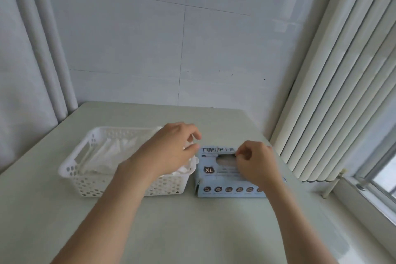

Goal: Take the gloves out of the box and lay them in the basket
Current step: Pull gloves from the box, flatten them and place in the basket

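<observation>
We look down on a pale table [192,221] pushed into a corner. On it stand a white basket [70,163] with round holes, to the left, and a blue box [214,180] marked XL, to the right. The two are just beside each other, with a narrow strip of table between them.

White gloves [107,154] lie crumpled in the basket, filling most of its floor and bunching up at its right end.

Our left hand [171,150] hangs over that right end, its fingers curled. Thumb and forefinger close on a bit of white that seems to belong to the gloves. The forearm crosses the near right corner of the basket.

Our right hand [255,163] sits on top of the box, palm down, fingers bent. Its thumb and forefinger meet at the right edge of the slot [226,159] in the lid. We cannot tell whether they have hold of anything there. Something pale shows inside the slot, too blurred to name.

A row of small round icons runs along the near side of the box. Behind the table is a plain grey wall [171,38]. White curtains [332,92] hang to the right, and a window [383,178] shows at the far right edge.
</observation>
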A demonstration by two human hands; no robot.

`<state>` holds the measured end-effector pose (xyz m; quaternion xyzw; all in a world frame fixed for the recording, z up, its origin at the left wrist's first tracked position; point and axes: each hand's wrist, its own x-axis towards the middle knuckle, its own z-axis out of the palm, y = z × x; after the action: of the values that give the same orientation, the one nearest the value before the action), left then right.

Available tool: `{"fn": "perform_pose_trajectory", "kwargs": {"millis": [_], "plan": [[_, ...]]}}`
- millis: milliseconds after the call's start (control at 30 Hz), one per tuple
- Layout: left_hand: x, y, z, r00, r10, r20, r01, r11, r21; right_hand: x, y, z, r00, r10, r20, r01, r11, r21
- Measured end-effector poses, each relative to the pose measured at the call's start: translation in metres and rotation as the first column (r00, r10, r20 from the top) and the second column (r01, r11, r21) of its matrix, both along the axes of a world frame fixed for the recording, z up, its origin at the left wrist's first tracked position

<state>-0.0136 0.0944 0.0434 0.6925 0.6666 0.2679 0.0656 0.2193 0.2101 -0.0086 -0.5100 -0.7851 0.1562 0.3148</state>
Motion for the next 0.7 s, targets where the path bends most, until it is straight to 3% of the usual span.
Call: {"fn": "perform_pose_trajectory", "kwargs": {"millis": [233,500,700], "plan": [[0.049,0.008,-0.025,0.915,-0.055,-0.399,-0.004,0.989,-0.145,0.019,0.003,0.002,0.959,0.131,0.25,-0.135,0.991,-0.001],[0.05,0.01,-0.032,0.914,-0.067,-0.4,-0.019,0.978,-0.207,0.01,0.009,-0.001,0.86,0.209,0.466,-0.17,0.978,-0.125],[0.049,0.012,-0.035,0.925,-0.056,-0.376,-0.022,0.979,-0.2,0.009,0.009,-0.004,0.823,0.233,0.518,-0.215,0.972,-0.095]]}}
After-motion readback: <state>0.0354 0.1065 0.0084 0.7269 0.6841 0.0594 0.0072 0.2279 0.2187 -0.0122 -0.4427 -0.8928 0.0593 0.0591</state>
